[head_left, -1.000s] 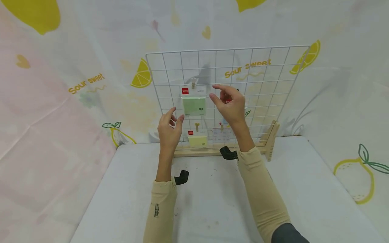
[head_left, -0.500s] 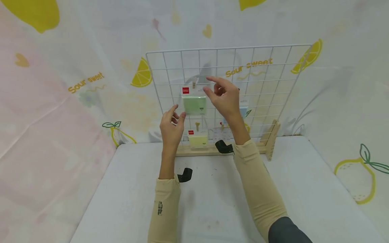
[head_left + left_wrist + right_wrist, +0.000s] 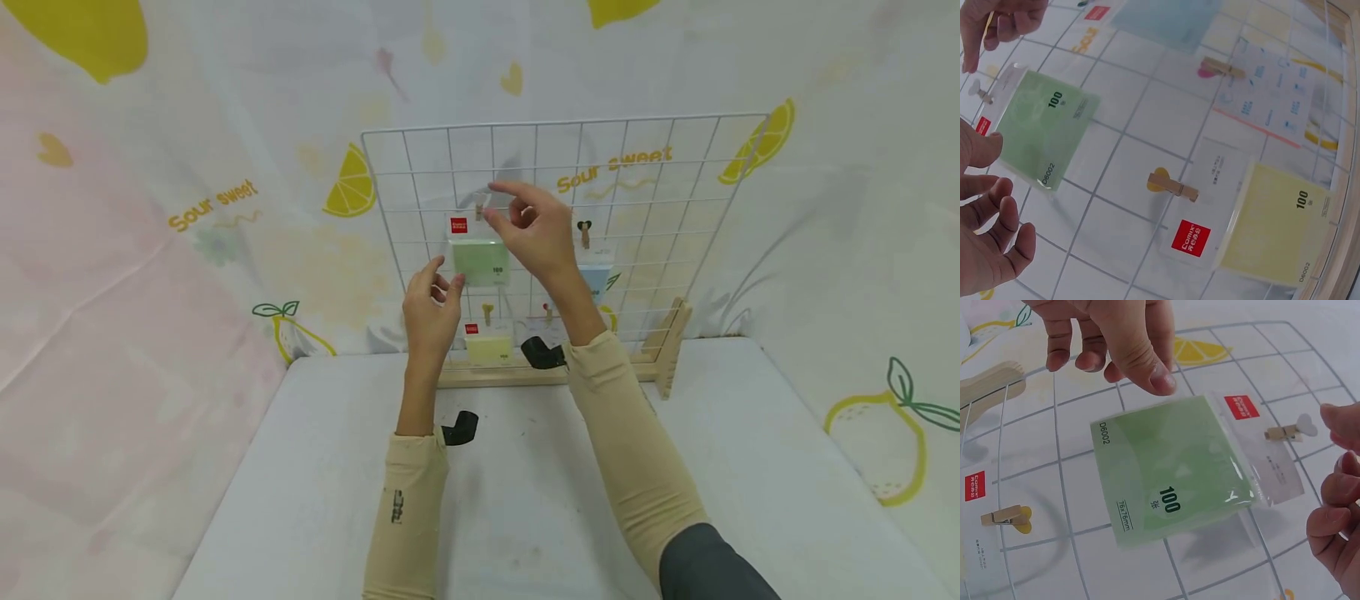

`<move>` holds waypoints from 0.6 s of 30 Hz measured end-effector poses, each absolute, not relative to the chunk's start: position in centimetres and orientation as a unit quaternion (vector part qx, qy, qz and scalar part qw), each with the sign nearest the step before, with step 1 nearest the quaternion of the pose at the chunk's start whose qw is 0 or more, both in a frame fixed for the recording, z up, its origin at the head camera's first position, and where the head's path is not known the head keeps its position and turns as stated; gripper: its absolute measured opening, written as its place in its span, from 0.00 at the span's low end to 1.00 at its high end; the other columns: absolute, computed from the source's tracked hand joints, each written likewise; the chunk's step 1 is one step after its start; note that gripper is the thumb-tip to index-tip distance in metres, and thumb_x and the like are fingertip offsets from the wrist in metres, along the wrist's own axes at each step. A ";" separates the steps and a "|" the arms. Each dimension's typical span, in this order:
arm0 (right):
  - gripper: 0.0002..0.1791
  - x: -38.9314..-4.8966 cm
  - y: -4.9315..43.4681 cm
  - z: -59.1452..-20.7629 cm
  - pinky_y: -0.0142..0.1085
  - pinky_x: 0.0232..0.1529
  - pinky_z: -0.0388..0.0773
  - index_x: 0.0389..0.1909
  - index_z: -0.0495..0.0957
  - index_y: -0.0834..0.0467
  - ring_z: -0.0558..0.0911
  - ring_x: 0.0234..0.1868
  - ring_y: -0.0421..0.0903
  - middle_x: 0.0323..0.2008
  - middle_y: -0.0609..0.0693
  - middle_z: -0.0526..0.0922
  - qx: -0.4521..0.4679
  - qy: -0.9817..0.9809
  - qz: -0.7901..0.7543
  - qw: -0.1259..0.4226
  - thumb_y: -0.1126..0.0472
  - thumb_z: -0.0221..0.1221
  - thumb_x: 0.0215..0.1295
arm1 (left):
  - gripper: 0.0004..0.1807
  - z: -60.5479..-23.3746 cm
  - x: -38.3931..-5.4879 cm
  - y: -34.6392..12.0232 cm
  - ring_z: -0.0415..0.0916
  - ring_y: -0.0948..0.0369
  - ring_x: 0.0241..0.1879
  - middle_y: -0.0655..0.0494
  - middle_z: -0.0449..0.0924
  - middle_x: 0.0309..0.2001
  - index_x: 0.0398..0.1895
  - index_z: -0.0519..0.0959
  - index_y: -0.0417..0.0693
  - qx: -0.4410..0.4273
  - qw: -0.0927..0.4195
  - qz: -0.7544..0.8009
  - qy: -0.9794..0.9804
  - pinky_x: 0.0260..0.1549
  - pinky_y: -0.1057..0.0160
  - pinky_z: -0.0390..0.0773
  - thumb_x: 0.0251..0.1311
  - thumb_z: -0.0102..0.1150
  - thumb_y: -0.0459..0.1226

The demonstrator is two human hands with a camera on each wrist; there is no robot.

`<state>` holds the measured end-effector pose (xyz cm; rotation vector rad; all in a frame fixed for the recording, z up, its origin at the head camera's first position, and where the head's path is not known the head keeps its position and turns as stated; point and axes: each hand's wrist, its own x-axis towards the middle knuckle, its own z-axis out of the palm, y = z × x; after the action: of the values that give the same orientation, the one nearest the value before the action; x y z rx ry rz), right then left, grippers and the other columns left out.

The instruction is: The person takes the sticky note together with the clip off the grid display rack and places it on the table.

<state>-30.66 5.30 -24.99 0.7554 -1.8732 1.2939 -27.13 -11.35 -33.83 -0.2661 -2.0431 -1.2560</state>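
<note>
A clear packet of green sticky notes hangs on the white wire grid from a small wooden clothespin with a white heart. My left hand is at the packet's lower left, relaxed fingers spread. Its thumb tip lies right at the packet's edge in the right wrist view. My right hand is raised beside the clothespin. Its thumb and index finger stand apart, close to the white heart, with nothing between them.
Below hang a packet of yellow sticky notes and a patterned packet, each on a clothespin. A blue packet hangs to the right. The grid's wooden base stands on a white table before a lemon-print cloth.
My right hand has moved left and slightly up to the clothespin of the green packet, uncovering the blue packet. My left hand has shifted slightly right and up toward the packet's edge.
</note>
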 end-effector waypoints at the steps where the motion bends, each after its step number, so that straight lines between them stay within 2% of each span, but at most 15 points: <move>1: 0.16 -30.7 5.2 -24.9 0.32 0.23 0.61 0.49 0.84 0.62 0.64 0.18 0.42 0.22 0.50 0.69 0.293 -0.729 0.503 0.360 0.63 0.68 0.61 | 0.24 -33.8 -27.2 -11.3 0.70 0.52 0.33 0.44 0.74 0.35 0.61 0.74 0.34 -0.101 0.356 -0.487 -0.792 0.35 0.61 0.70 0.66 0.63 0.37; 11: 0.17 -30.8 4.5 -24.2 0.32 0.25 0.65 0.53 0.82 0.57 0.68 0.23 0.45 0.22 0.50 0.70 0.258 -0.769 0.500 0.303 0.60 0.66 0.63 | 0.23 -33.9 -27.6 -11.3 0.70 0.53 0.33 0.45 0.74 0.35 0.61 0.75 0.35 -0.094 0.344 -0.486 -0.798 0.35 0.60 0.70 0.66 0.62 0.37; 18: 0.20 -30.4 4.1 -23.6 0.34 0.23 0.61 0.58 0.81 0.55 0.67 0.21 0.46 0.21 0.49 0.72 0.226 -0.823 0.428 0.296 0.55 0.62 0.67 | 0.23 -34.0 -27.8 -11.1 0.71 0.53 0.32 0.44 0.75 0.35 0.61 0.74 0.35 -0.094 0.336 -0.489 -0.800 0.34 0.60 0.71 0.66 0.63 0.37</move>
<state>-30.39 4.08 -23.59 0.6022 -2.1890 1.1387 -27.79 -11.13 -33.98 -0.2459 -2.0849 -1.2738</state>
